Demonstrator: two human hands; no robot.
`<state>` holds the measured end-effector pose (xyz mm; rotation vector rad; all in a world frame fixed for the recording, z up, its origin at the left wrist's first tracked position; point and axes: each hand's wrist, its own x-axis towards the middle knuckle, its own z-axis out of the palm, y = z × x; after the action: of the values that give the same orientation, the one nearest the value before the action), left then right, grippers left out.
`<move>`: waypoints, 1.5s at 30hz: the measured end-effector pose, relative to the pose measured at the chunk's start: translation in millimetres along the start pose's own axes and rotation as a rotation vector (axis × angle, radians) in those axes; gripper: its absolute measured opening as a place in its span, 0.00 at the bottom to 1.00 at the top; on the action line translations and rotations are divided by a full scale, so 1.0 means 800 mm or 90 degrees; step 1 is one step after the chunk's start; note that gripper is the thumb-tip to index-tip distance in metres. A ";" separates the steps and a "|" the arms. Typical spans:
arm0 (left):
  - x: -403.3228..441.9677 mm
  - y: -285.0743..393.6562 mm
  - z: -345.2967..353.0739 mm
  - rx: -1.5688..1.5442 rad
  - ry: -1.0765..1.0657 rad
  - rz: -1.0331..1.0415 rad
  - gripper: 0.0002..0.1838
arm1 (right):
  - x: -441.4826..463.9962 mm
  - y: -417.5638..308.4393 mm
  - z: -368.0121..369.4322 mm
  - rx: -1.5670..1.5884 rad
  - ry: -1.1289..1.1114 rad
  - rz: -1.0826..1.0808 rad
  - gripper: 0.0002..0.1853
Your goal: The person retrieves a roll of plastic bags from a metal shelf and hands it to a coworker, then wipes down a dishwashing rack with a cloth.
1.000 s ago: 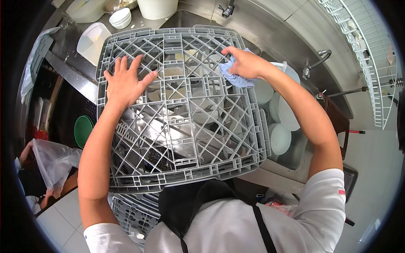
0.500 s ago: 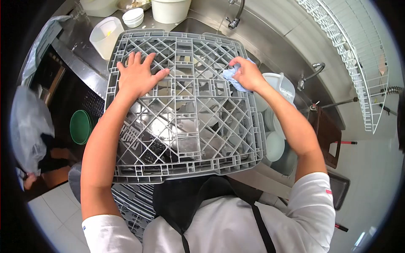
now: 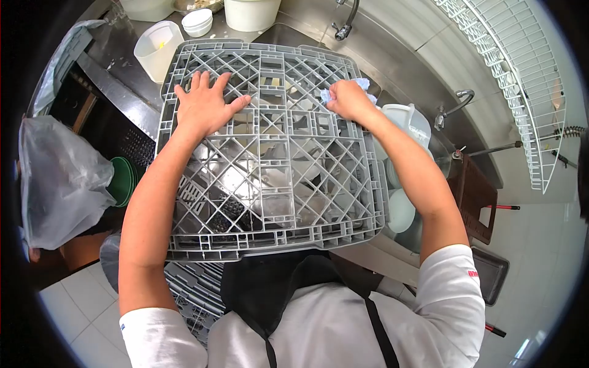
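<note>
The grey rack [image 3: 272, 191] lies in front of the person, its near edge close to the black apron [image 3: 276, 276] and its right side by the sink with the white plates [image 3: 402, 210]. Placed there, I'd say, it sits within easy reach of both arms.

The left hand [image 3: 205, 103] is flat on the rack's far left part, fingers fanned and thumb out, which looks like a way to keep it steady. The right hand [image 3: 350, 100] is curled at the far right edge, gripping a bunched blue cloth [image 3: 362, 83]; wadded like that, it probably presses better against the thin bars.

Beyond stand a tub [image 3: 147, 60], bowls [image 3: 197, 22] and a bucket [image 3: 250, 15], apparently put there to leave the rack room.

As for writing, the right sleeve [image 3: 451, 288] carries small red lettering [image 3: 472, 273], too tiny for me to read. I can make out no brand on the rack.
</note>
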<state>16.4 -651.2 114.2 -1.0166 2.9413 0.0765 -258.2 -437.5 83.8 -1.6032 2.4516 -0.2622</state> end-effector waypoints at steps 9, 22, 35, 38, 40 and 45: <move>0.000 0.003 -0.005 -0.001 -0.018 -0.007 0.47 | -0.022 0.028 0.011 0.321 0.154 0.133 0.13; 0.001 0.001 0.002 -0.014 0.000 -0.011 0.48 | 0.002 -0.001 0.003 -0.003 -0.021 0.021 0.12; 0.000 0.003 0.000 -0.019 0.014 -0.002 0.48 | -0.023 -0.012 0.016 -0.018 0.073 0.004 0.09; -0.001 0.001 -0.001 -0.020 0.013 -0.001 0.48 | -0.027 -0.017 0.026 -0.017 0.146 0.029 0.10; -0.001 -0.001 0.002 -0.026 0.022 0.004 0.48 | -0.030 -0.010 0.033 -0.001 0.200 -0.018 0.10; -0.001 -0.004 0.005 -0.037 0.033 0.012 0.49 | -0.025 0.025 0.031 0.300 0.409 0.232 0.10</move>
<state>18.8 -653.2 109.8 -1.0128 3.0125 0.1379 -261.8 -412.3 56.2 -0.9418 2.7437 -1.3444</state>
